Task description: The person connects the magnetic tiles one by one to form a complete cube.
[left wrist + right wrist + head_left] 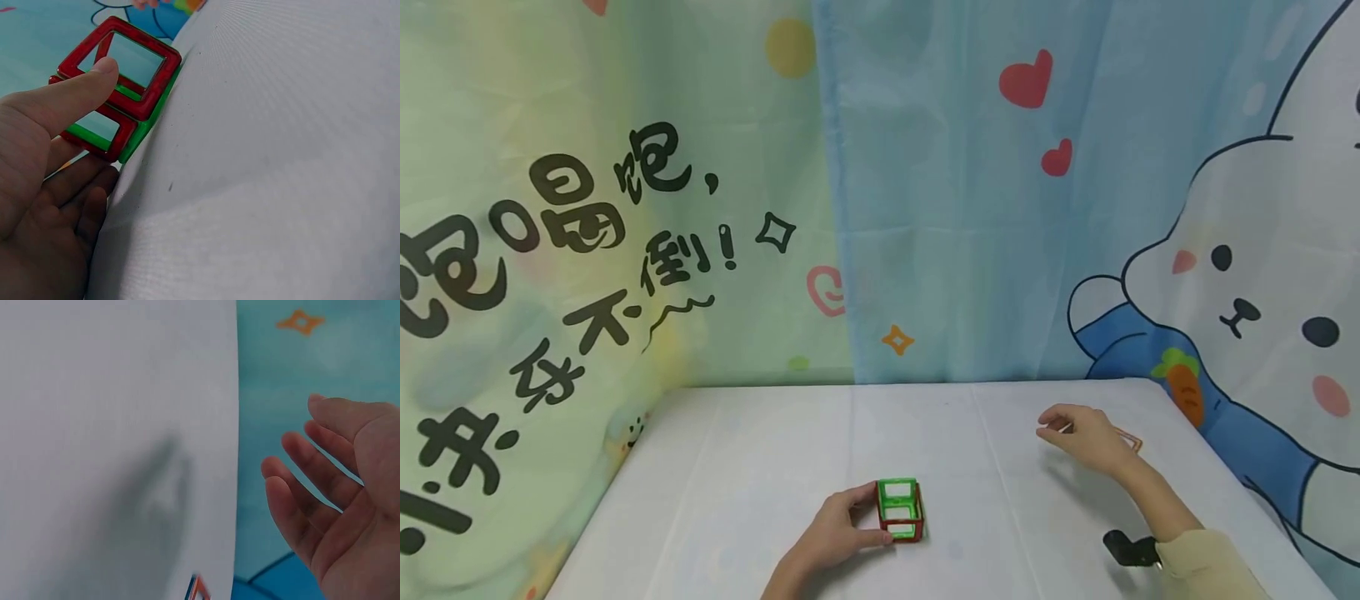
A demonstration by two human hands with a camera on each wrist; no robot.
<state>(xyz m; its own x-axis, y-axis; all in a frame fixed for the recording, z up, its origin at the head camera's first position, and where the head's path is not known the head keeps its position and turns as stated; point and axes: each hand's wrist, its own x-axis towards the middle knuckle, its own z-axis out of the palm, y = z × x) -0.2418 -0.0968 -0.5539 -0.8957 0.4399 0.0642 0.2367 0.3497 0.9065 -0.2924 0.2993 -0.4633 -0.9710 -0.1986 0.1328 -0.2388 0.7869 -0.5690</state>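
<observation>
My left hand (829, 535) holds a small open box of red and green magnetic tiles (901, 523) at the front middle of the table. In the left wrist view the thumb (103, 69) presses a red-framed tile (150, 103), and the other fingers reach behind and below the box. Green frames show along its underside, close on the white cloth. Off to the right, my right hand (1086, 437) hovers over the table with nothing in it. Its fingers (300, 487) are relaxed and spread in the right wrist view. Behind that hand lies an orange tile frame (1131, 439), partly hidden.
A white cloth covers the table (737, 467), with its far edge against a printed curtain (940, 250). Beneath the right forearm, by the sleeve cuff (1206, 562), is a black object (1127, 550).
</observation>
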